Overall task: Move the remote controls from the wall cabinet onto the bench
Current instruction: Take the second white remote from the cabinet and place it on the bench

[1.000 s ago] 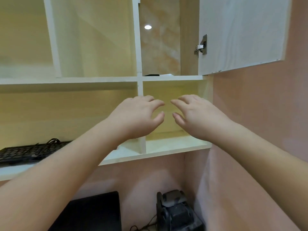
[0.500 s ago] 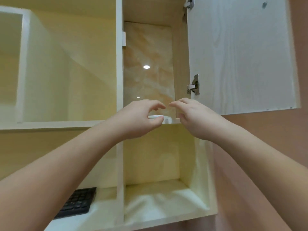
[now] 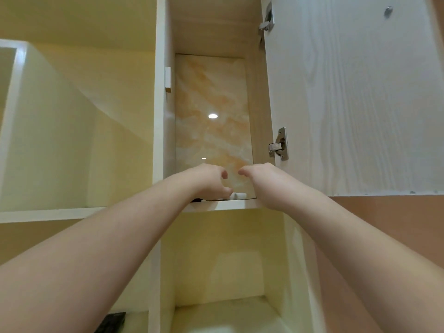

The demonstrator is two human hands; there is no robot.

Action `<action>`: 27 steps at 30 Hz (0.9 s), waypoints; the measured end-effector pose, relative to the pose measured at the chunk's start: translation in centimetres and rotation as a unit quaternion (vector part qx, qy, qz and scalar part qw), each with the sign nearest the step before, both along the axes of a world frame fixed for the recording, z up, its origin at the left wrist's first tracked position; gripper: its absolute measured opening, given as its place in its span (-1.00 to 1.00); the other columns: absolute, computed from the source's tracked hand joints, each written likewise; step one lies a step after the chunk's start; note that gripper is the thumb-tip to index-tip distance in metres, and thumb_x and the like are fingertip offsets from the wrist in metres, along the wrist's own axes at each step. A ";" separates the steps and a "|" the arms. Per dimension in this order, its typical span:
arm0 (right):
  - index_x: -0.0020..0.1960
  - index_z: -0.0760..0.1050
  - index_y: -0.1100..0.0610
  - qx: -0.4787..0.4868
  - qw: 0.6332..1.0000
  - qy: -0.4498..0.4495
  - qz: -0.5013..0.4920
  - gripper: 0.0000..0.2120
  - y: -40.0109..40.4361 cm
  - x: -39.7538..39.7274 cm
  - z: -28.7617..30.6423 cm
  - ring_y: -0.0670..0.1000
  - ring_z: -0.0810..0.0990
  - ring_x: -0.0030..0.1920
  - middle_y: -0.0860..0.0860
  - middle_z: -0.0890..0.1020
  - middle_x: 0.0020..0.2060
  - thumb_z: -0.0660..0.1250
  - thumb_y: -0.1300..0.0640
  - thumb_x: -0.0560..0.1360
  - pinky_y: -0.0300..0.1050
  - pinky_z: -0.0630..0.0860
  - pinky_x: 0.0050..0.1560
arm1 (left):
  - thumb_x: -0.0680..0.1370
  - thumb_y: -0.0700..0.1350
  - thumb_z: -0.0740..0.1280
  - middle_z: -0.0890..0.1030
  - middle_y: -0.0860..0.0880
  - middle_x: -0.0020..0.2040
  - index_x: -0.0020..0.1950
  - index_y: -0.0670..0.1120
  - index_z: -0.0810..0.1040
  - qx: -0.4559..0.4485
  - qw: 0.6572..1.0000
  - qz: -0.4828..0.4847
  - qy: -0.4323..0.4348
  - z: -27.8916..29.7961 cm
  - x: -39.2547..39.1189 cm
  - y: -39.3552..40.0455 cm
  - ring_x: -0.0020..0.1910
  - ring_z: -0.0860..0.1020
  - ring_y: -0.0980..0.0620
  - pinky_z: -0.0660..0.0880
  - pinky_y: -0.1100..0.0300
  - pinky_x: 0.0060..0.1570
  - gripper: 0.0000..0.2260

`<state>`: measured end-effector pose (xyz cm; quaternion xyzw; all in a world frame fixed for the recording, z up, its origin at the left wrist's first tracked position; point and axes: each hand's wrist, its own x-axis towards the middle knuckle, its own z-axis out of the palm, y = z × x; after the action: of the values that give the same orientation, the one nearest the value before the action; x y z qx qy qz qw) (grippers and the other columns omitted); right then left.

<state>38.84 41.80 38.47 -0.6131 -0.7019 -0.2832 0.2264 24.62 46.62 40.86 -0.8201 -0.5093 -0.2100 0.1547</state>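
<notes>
Both arms reach up into the narrow upper compartment of the wall cabinet (image 3: pixel 158 116), whose door (image 3: pixel 348 97) stands swung open to the right on two metal hinges. The left hand (image 3: pixel 206 181) sits over the shelf edge (image 3: pixel 223 205) with fingers curled downward, thumb tip just beside the white remote control (image 3: pixel 238 195) that lies flat at the near edge of the shelf; whether the fingers already close on it cannot be told. A dark remote control (image 3: pixel 197 200) shows only as a sliver under the left wrist, at the same edge. The right hand (image 3: pixel 266 183) hovers just right of the white remote, fingers loosely bent and holding nothing, close to the compartment's right wall. Between the two hands a small gap stays open; above them the compartment is tall and free up to its top.
</notes>
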 end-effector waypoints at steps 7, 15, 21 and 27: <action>0.33 0.36 0.21 0.006 1.000 -0.002 -0.006 -0.55 1.5 0.0 0.4 0.15 0.47 0.21 0.15 0.47 0.22 0.17 0.41 0.46 -0.07 0.48 0.12 | 0.40 0.41 0.24 0.57 -0.07 0.18 0.28 -0.10 0.49 -0.059 0.998 0.031 0.002 -0.5 1.0 0.9 0.15 0.53 -0.09 0.47 0.05 0.17 -0.31; 0.37 0.32 0.22 -0.031 0.998 0.046 -0.035 -0.55 1.7 -0.6 1.2 0.16 0.53 0.18 0.16 0.50 0.24 0.12 0.39 0.48 -0.06 0.49 0.00 | 0.44 0.11 0.34 0.61 -0.08 0.12 0.27 -0.16 0.49 0.055 0.998 0.004 -0.040 0.2 0.3 -0.5 0.05 0.57 -0.09 0.55 0.07 0.01 -0.49; 0.41 0.26 0.20 -0.033 0.989 0.144 -0.002 -0.55 1.5 -0.7 1.4 0.17 0.52 0.18 0.18 0.47 0.29 0.09 0.31 0.52 -0.03 0.50 0.08 | 0.41 0.12 0.35 0.60 -0.09 0.11 0.27 -0.13 0.45 0.128 0.991 0.001 -0.031 1.4 -1.6 -2.0 0.05 0.56 -0.09 0.55 -0.02 0.03 -0.49; 0.40 0.28 0.21 -0.025 0.964 0.259 0.061 -0.58 1.6 -0.5 0.7 0.17 0.55 0.09 0.19 0.50 0.24 0.00 0.29 0.56 -0.04 0.50 0.04 | 0.44 0.11 0.35 0.59 -0.05 0.15 0.29 -0.09 0.43 0.148 0.989 -0.010 -0.014 1.0 -3.5 -3.6 0.10 0.54 -0.06 0.53 -0.01 0.06 -0.51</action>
<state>38.34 43.42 39.21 -0.6270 -0.6622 -0.0831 0.4018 21.09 43.03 41.86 -0.7902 -0.4663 -0.2964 0.2652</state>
